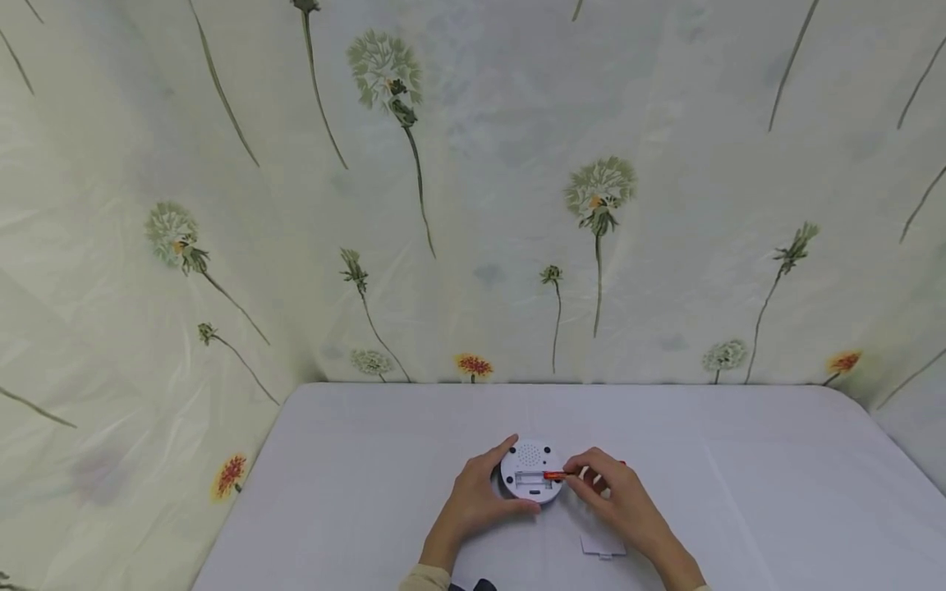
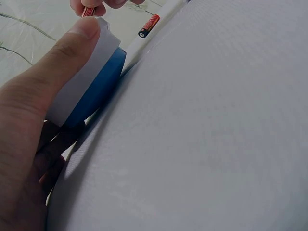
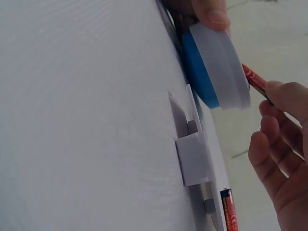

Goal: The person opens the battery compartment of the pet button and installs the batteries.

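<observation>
A round white device with a blue side is tilted on the table, its underside facing up. Speaker holes, dark feet and an uncovered battery compartment show on it. My left hand grips its rim, with the thumb on the near edge and fingers around the far side. Between thumb and fingertips, my right hand pinches a red AA-type battery, one end of it at the compartment's right side. A second red battery lies on the table, mostly hidden behind the right hand in the head view.
A small white battery cover lies on the white-covered table, below my right hand. At the bottom edge a dark object is partly cut off. Behind the table hangs a flower-print curtain.
</observation>
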Tool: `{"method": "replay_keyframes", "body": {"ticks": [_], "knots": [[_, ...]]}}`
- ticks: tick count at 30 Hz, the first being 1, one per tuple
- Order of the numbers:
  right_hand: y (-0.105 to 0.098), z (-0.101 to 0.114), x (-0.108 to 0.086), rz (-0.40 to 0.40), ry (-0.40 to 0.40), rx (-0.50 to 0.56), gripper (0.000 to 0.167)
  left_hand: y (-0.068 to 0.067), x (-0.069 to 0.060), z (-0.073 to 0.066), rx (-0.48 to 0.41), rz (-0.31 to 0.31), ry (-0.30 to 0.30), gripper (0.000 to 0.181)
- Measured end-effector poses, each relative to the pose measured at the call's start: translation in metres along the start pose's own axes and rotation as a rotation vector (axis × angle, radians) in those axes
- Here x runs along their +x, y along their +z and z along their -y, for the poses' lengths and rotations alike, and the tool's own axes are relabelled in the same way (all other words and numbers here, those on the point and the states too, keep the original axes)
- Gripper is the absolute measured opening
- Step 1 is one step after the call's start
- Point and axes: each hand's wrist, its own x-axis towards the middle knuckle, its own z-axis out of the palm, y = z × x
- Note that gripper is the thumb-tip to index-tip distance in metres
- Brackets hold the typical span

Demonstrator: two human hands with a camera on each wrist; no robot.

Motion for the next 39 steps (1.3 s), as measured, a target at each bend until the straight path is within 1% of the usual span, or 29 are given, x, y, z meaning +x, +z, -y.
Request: {"method": "replay_keyframes", "body": {"ticks": [7,14,21,25,28,32,37,39], "knots": [[0.001,0.005,0.004,-0.012,-0.015,-0.040,0.025,-0.001,0.003,0.000,0.005,0.002,0.012,0.100],[0.002,0.011,0.008,0.014,0.043,-0.076,0.022,-0.005,0.005,-0.002,0.003,0.011,0.009,0.099],[0.008,0.013,0.011,0.010,0.040,-0.096,0.023,-0.007,0.004,-0.002,0.002,0.004,0.006,0.099],[0.011,0.015,0.011,0.008,0.050,-0.101,0.020,-0.006,0.004,0.000,-0.003,0.002,0.020,0.100],[0.013,0.017,0.010,-0.001,0.029,-0.104,0.020,-0.006,0.004,0.002,-0.001,-0.001,0.035,0.100],[0.015,0.018,0.010,-0.017,0.007,-0.108,0.020,-0.006,0.003,0.003,-0.006,-0.002,0.035,0.100],[0.015,0.022,0.008,-0.016,0.030,-0.132,0.022,-0.003,0.002,0.003,-0.008,-0.002,0.025,0.099],[0.014,0.022,0.005,-0.021,0.042,-0.149,0.023,0.000,0.001,0.002,-0.007,0.001,0.039,0.099]]}}
